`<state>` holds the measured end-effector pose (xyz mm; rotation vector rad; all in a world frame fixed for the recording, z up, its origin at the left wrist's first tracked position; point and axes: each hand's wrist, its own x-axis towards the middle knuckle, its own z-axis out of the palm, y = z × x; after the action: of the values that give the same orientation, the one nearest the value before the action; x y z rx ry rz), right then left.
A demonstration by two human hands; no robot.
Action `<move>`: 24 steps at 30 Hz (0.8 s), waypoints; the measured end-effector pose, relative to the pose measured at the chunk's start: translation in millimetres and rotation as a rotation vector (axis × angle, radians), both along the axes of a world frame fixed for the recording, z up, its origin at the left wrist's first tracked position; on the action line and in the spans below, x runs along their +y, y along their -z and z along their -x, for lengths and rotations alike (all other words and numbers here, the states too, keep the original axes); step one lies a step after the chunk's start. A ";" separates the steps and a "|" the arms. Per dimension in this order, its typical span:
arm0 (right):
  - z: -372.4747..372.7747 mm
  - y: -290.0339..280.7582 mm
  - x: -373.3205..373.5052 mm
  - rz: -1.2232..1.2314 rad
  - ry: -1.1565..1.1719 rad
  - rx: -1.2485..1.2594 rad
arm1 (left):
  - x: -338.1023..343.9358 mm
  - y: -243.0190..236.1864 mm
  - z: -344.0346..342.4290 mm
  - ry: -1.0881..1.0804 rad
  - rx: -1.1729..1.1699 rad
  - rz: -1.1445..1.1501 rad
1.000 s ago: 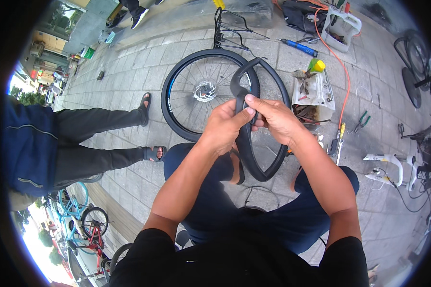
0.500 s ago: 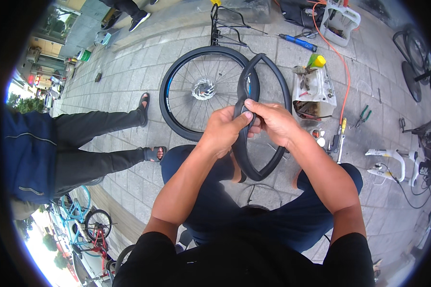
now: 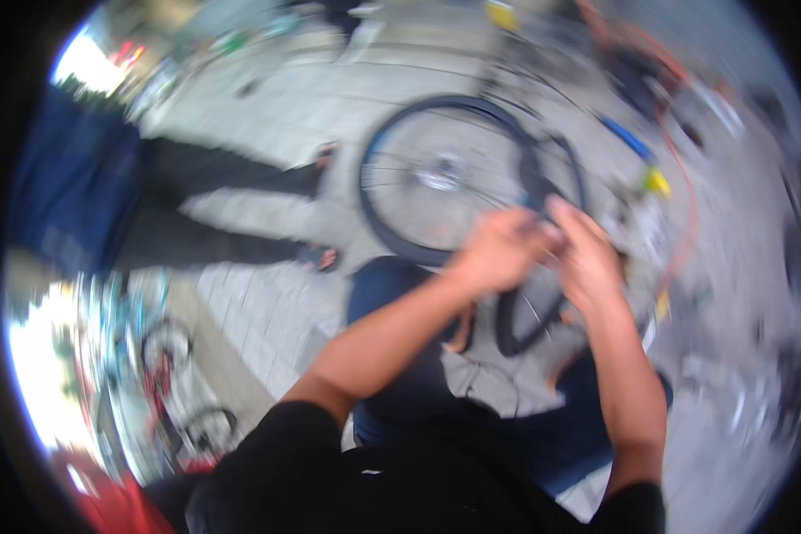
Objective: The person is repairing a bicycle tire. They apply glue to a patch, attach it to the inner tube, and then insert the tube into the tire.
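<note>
The picture is smeared by motion. In front of my knees, a black bicycle inner tube (image 3: 514, 327) hangs in a loop, with both hands closed around it. My left hand (image 3: 500, 254) grips it from the left. My right hand (image 3: 589, 260) is close against the left one, its thumb pointing up along the tube. Finger detail is blurred. Just beyond my hands a bicycle wheel (image 3: 440, 171) with a black tyre and a disc rotor lies flat on the paving; the tube's upper part overlaps its right side.
A person in dark trousers (image 3: 222, 173) stands at the left. To the right are a blue cylindrical tool (image 3: 625, 138), a yellow-topped container (image 3: 657, 183) and an orange hose (image 3: 685, 240). Parked bicycles (image 3: 165, 356) show at the lower left.
The view has swung, so the wheel, tools and bystander appear farther right and tilted. Both hands stay on the inner tube, and its loop now looks narrower.
</note>
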<state>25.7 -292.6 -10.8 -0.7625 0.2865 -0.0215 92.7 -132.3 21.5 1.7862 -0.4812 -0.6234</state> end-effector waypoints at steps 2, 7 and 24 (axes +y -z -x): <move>-7.3 -5.5 -1.9 0.098 0.052 0.081 | -3.1 -0.2 3.6 -0.008 -0.242 -0.234; -9.1 -13.3 -12.1 0.183 0.033 0.033 | -13.6 8.0 21.8 -0.099 -0.440 0.142; 53.5 -52.0 42.9 0.203 -0.039 -0.049 | 48.6 -21.1 104.9 -0.273 -0.630 0.288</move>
<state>-27.8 -249.7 41.2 -0.9682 0.2246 -0.0325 -12.1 -83.7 42.6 1.7053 -0.6929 0.2093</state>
